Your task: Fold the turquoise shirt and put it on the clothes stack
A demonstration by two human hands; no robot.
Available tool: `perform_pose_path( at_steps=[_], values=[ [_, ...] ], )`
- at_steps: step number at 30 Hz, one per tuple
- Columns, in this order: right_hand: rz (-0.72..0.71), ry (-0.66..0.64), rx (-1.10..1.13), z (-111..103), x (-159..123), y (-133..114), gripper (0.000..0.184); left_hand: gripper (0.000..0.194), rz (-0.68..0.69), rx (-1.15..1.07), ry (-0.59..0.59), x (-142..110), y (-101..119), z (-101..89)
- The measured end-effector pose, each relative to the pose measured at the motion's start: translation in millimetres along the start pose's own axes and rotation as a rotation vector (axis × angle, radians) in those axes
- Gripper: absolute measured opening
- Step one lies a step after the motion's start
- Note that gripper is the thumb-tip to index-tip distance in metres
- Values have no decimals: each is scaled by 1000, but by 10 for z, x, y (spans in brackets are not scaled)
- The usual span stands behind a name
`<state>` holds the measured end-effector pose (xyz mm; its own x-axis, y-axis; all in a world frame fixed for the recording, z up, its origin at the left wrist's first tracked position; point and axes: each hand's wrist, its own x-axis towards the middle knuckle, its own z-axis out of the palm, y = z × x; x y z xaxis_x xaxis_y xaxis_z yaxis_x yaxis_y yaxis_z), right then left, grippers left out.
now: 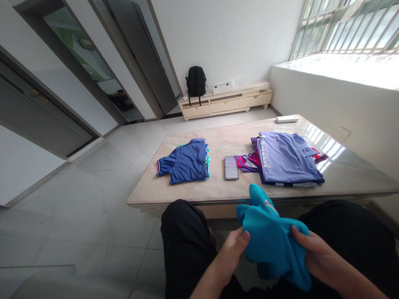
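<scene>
A bright blue garment (271, 238), bunched and partly folded, hangs between my two hands above my lap. My left hand (232, 249) grips its left edge, thumb on top. On the opposite side my right hand (314, 251) pinches the cloth, with the thumb showing and the fingers hidden beneath it. Beyond the garment, a stack of folded clothes with a lavender shirt (282, 158) on top lies on the table. A folded navy shirt (188, 162) rests on other clothes at the table's left. Between these piles lies a small, blurred rectangular object (231, 168).
The marble-topped table (218, 137) stands in front of my knees. A white oblong object (287, 119) lies at its far right edge. Against the wall, a low cabinet (227, 104) holds a black backpack (196, 81) and a white box (222, 87). A barred window is at right.
</scene>
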<state>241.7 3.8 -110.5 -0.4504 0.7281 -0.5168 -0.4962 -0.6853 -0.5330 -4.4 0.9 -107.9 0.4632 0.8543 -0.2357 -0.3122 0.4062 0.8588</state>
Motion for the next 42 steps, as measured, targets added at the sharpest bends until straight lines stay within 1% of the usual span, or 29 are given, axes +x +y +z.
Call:
perform_pose_path(
  at_steps=[2, 4, 7, 10, 13, 16, 21, 23, 25, 27, 29, 30, 32, 34, 35, 37, 39, 42],
  values=[
    [-5, -2, -30, 6, -7, -26, 49, 65, 9, -55, 22, 31, -28, 36],
    [-12, 26, -56, -7, -24, -61, 46, 58, 35, -55, 109, 61, -44, 49],
    [-31, 113, -97, -67, -63, -124, 48, 50, 58, -16, 230, 89, -19, 38],
    [-44, 174, -143, -124, -104, -191, 47, 50, 71, 10, 258, 89, 28, 19],
    [-22, 184, -159, -118, -135, -263, 49, 47, 85, 33, 281, 84, 33, -9],
    [10, 219, -193, -64, -152, -342, 57, 44, 109, 58, 323, 100, -3, -70],
    [28, 259, -282, 18, -174, -444, 78, 42, 182, 134, 466, 165, -46, -203],
    [45, 260, -275, 59, -185, -466, 82, 43, 191, 157, 476, 189, -62, -234],
    [73, 234, -237, 109, -191, -476, 84, 46, 186, 184, 484, 204, -96, -245],
    [93, 198, -197, 152, -189, -476, 78, 51, 158, 200, 515, 202, -158, -246],
    [101, 146, -157, 170, -179, -465, 65, 58, 89, 171, 535, 184, -247, -242],
    [103, 115, -136, 169, -172, -454, 60, 63, 33, 134, 521, 170, -299, -240],
    [112, 50, -94, 157, -158, -423, 53, 73, -105, 41, 443, 142, -401, -234],
    [120, 4, -54, 146, -148, -384, 54, 82, -225, -63, 314, 130, -481, -221],
    [125, -12, -35, 146, -145, -363, 56, 85, -257, -110, 245, 132, -506, -210],
    [138, -40, -4, 156, -143, -324, 61, 87, -258, -190, 123, 151, -528, -181],
    [152, -64, 15, 166, -147, -294, 64, 89, -213, -254, 29, 175, -523, -147],
    [176, -79, 49, 153, -152, -268, 64, 99, -164, -307, -56, 178, -496, -118]
  ],
)
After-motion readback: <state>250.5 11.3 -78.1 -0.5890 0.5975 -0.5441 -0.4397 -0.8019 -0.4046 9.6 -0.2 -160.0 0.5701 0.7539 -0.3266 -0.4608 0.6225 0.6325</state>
